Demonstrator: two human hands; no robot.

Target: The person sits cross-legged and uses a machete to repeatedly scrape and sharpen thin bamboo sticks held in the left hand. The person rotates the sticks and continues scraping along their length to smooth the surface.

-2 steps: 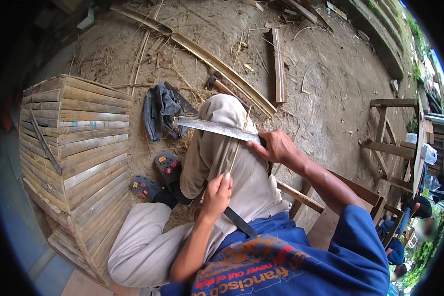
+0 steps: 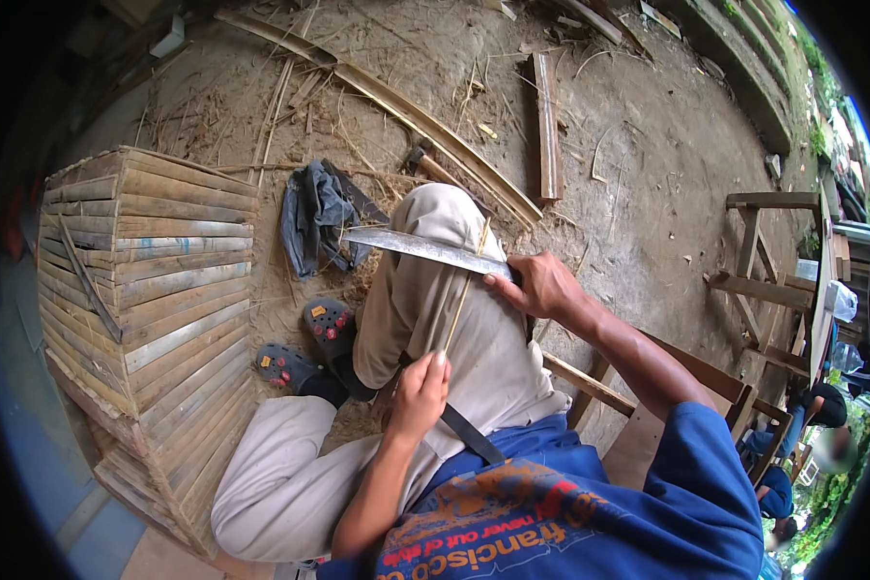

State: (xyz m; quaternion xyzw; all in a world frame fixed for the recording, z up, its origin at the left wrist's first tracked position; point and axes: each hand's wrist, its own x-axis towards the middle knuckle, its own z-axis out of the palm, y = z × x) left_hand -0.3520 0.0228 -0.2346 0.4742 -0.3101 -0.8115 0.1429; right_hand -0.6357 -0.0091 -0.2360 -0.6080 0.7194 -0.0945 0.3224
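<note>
My right hand is closed around the handle of a machete. Its long blade points left across my raised knee in grey-beige trousers. A thin bamboo strip runs along my thigh and crosses the blade, its far end showing just beyond it. The near end sits pinched in my left hand, close to my lap. Where strip and blade cross, I cannot tell exactly how the edge touches. A dark strap lies over my lap.
A slatted bamboo box stands at my left. Near my clogs lies a dark cloth. A hammer, split bamboo and a wooden piece lie ahead on the dirt. A wooden frame stands right.
My left hand has drawn back slightly toward my body, and the bamboo strip has slid with it under the blade. The machete and my right hand have hardly moved.
</note>
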